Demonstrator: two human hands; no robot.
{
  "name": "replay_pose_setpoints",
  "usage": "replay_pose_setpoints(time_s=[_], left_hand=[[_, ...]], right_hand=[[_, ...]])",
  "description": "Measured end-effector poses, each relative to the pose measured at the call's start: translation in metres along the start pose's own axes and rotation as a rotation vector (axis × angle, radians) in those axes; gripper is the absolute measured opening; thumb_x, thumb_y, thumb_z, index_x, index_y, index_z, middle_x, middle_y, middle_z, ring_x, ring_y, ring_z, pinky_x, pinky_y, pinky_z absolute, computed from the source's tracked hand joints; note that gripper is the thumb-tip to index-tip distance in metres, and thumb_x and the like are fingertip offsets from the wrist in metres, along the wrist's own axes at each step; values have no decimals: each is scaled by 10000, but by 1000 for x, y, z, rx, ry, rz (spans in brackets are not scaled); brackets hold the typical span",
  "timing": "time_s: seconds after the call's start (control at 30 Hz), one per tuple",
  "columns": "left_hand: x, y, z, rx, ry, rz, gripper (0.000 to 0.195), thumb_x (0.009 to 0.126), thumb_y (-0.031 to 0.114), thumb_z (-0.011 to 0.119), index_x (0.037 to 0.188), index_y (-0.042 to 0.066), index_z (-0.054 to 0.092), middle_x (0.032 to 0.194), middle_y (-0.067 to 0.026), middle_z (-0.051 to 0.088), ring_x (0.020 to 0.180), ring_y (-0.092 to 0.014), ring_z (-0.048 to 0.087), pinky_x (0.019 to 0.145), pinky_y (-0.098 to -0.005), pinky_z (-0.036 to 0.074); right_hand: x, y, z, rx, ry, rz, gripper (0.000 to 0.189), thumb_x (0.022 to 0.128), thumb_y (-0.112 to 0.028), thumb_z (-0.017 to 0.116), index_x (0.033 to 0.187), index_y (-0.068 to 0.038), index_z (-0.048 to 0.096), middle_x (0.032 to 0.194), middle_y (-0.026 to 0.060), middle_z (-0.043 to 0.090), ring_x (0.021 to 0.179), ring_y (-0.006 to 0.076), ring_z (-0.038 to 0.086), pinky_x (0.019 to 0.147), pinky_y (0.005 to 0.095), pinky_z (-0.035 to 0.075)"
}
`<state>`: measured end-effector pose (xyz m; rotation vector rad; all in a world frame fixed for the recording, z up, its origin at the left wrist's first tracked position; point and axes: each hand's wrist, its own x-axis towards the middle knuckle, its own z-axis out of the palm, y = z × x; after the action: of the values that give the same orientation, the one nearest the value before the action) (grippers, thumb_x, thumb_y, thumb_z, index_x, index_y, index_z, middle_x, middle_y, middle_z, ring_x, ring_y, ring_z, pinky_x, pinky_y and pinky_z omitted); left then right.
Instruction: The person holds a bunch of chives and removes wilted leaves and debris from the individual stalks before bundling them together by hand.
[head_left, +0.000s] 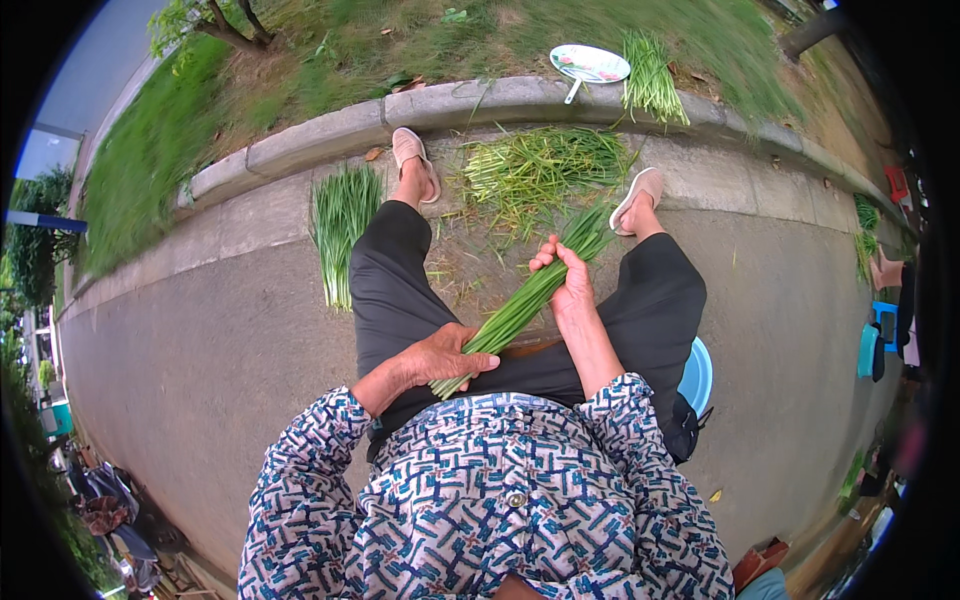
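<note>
A bunch of long green garlic chives (517, 300) lies slantwise across my lap, held in both hands. My left hand (442, 356) grips its pale cut ends, thumb on top. Farther up the stems, my right hand (566, 277) is closed around the leafy half, palm turned up. The leaf tips point away from me to the right. Between my feet spreads a loose heap of chives and yellowed trimmings (547, 169). To the left of my left leg rests a neat pile of chives (345, 232), leaves pointing away from me.
Beyond my feet runs a stone curb (322, 131) with grass behind it. A hand fan (590, 64) and another chive bundle (651, 75) lie on the curb. A blue plastic basin or stool (697, 375) is by my right hip. Other people sit at far right near a blue stool (886, 326).
</note>
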<state>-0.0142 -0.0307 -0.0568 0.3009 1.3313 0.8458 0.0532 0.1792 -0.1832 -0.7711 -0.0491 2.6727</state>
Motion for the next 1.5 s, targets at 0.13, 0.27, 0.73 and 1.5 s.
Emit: replay_pose_setpoints(time_s=[0.13,0.27,0.73,1.5], left_hand=[[1,0,11,-44,7,-2,251,793,153,664,946,12,524,644,10,515,464,-66,490,428,-178,439],[1,-13,9,-155,16,39,236,812,114,631,991,13,515,634,15,499,426,-44,424,373,-174,351],[-83,15,3,-233,249,164,317,858,329,577,957,33,522,565,38,388,451,-61,355,401,-202,304],[-30,34,-330,-544,909,560,243,837,260,614,971,74,531,613,37,447,459,-45,389,398,-196,332]], right_hand=[[-9,-1,7,-48,-29,-38,196,808,-78,552,991,-32,499,784,58,513,653,169,497,662,353,448],[-15,-2,19,-148,-100,-65,259,807,-95,567,1050,-30,508,847,68,533,737,186,535,717,369,470],[24,-93,7,-376,180,-349,176,820,-139,565,930,-10,518,835,115,576,736,256,585,712,415,507],[45,-23,-3,-807,281,30,218,854,-99,523,1039,17,522,756,93,582,620,178,580,586,340,516]])
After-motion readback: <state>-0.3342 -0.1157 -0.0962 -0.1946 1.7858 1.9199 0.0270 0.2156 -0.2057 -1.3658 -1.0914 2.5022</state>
